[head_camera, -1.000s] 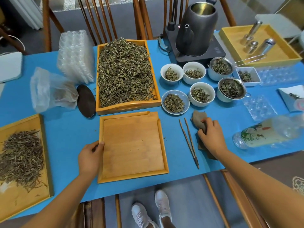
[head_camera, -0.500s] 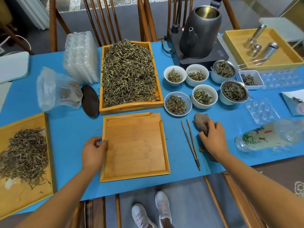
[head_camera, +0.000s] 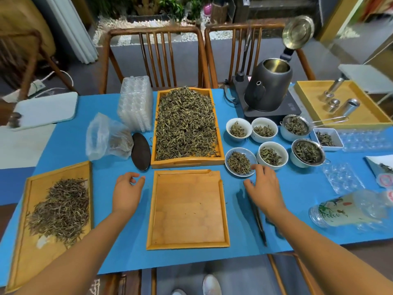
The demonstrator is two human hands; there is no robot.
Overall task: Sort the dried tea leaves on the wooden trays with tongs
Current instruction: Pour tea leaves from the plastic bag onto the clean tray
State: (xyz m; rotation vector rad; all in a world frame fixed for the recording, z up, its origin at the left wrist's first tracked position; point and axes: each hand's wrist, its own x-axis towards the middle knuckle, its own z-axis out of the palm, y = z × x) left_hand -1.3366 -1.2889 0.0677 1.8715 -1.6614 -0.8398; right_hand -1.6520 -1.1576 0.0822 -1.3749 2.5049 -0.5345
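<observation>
An empty wooden tray (head_camera: 188, 209) lies in front of me on the blue table. Behind it a deeper wooden tray (head_camera: 187, 163) is heaped with dried tea leaves (head_camera: 186, 124). At the left a third tray (head_camera: 36, 241) holds a smaller pile of thin leaves (head_camera: 62, 207). Dark tongs (head_camera: 258, 220) lie right of the empty tray, partly under my right hand (head_camera: 264, 189), which hovers over them with fingers spread and holds nothing. My left hand (head_camera: 126, 191) floats just left of the empty tray, fingers loosely curled and apart, empty.
Several white bowls (head_camera: 239, 129) and strainers (head_camera: 308, 152) of leaves stand at the right, near a kettle (head_camera: 269, 86) with its lid up. A plastic bag (head_camera: 106, 138), a dark scoop (head_camera: 140, 151), stacked blister trays (head_camera: 136, 103) and a lying bottle (head_camera: 348, 209) crowd the table.
My right hand has left the brown cloth and moved left over the tongs. My left hand has come off the empty tray's edge. The camera has tilted up.
</observation>
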